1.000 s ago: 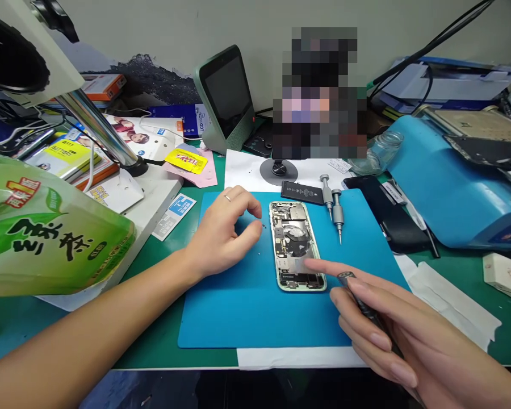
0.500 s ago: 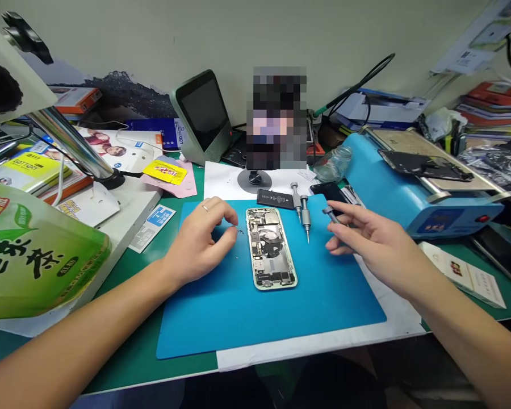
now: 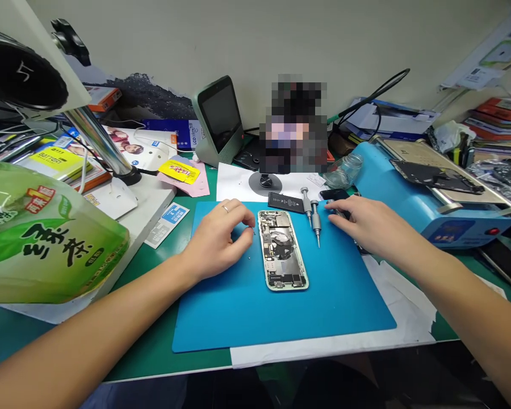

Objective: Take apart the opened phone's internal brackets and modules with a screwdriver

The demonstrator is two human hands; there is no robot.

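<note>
An opened smartphone (image 3: 284, 250), its inner parts exposed and its screen off, lies on the blue mat (image 3: 247, 318). My left hand (image 3: 221, 241) rests on the mat left of it, thumb and fingertips curled together; whatever is between them is too small to make out. A tiny screw-like speck (image 3: 249, 258) lies below those fingertips. My right hand (image 3: 361, 218) reaches over the mat's right edge, fingers apart with nothing visible in them. Two grey screwdrivers (image 3: 315, 218) lie between the phone and that hand. Above the phone is a black battery (image 3: 285, 202).
A blue machine (image 3: 426, 210) bearing a dark screen panel (image 3: 436, 177) stands at right. A green bag (image 3: 46, 238) and a metal post (image 3: 102, 145) occupy the left. Behind the mat are a round stand base (image 3: 265, 183), a display device (image 3: 219, 122) and a glass jar (image 3: 344, 171).
My right hand has moved away toward the mat's upper right edge, and the small grey piece it held no longer shows in its fingers. The view has shifted slightly left; my left hand stays by the phone.
</note>
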